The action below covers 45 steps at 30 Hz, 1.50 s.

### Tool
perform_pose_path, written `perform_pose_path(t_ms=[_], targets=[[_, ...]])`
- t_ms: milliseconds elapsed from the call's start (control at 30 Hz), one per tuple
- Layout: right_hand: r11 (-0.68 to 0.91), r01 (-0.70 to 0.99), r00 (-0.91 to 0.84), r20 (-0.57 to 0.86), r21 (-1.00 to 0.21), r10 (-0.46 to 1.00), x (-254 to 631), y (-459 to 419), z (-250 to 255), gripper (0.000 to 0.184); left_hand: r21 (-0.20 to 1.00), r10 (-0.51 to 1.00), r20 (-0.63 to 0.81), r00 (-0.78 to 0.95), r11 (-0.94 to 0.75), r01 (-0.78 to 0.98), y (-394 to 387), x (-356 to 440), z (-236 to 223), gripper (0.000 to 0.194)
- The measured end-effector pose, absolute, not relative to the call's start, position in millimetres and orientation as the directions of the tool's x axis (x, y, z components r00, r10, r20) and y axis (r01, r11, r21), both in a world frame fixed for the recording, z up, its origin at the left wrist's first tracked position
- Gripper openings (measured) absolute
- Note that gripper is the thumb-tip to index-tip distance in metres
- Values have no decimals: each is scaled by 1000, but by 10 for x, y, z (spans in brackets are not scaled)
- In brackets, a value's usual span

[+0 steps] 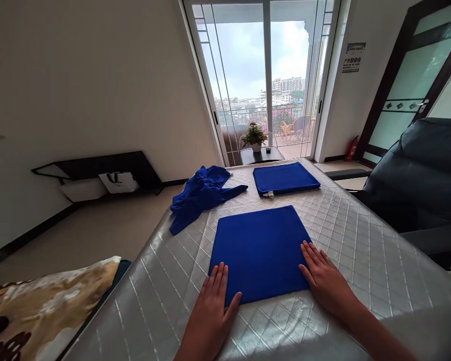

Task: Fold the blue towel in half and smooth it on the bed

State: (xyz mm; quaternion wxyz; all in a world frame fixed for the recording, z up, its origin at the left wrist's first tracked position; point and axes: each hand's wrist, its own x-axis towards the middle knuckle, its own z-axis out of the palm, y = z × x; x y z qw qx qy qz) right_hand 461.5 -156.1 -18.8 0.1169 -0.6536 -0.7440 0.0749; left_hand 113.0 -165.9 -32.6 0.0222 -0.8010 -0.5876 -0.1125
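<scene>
A flat blue cloth (pixel 261 253), folded into a rough rectangle, lies on the quilted silver mattress (pixel 165 281) in front of me. My left hand (pixel 212 311) rests on its near left corner, palm down with the fingers stretched out. On its right edge lies my right hand (pixel 323 273), also flat, fingers extended. Farther back on the right sits a folded blue stack (pixel 285 178) with a white tag at its front edge. A crumpled blue cloth (pixel 205 193) is spread loosely at the back left of the mattress.
A black armchair (pixel 428 175) stands close on the right. At the lower left is a patterned tan blanket (pixel 56 296). Beyond the mattress, a small dark table (pixel 261 156) holds a potted plant (pixel 255 136) by the sliding glass door. A white bag (pixel 120 182) is by the left wall.
</scene>
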Motion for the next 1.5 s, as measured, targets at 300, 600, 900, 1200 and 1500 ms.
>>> perform_pose_path(t_ms=[300, 600, 900, 1200, 1500], targets=[[121, 965, -124, 1, -233, 992, 4641, -1412, 37, 68, 118, 911, 293, 289, -334, 935, -1655, 1113, -458, 77], [63, 971, -73, -35, -232, 997, 4523, -890, 46, 70, 118, 927, 258, 273, -311, 943, -1667, 1111, -423, 80], [55, 960, -63, -20, -273, 998, 4527, -902, -51, 69, 87, 928, 218, 301, -326, 942, -1628, 1105, -339, 77], [74, 964, -74, 10, -254, 997, 4533, -892, -71, 67, 205, 763, 71, 642, -641, 740, -1077, 2431, 253, 72], [79, 970, -78, 13, -231, 997, 4539, -886, -79, 66, 215, 814, 89, 574, -578, 787, -674, 2831, 122, 82]])
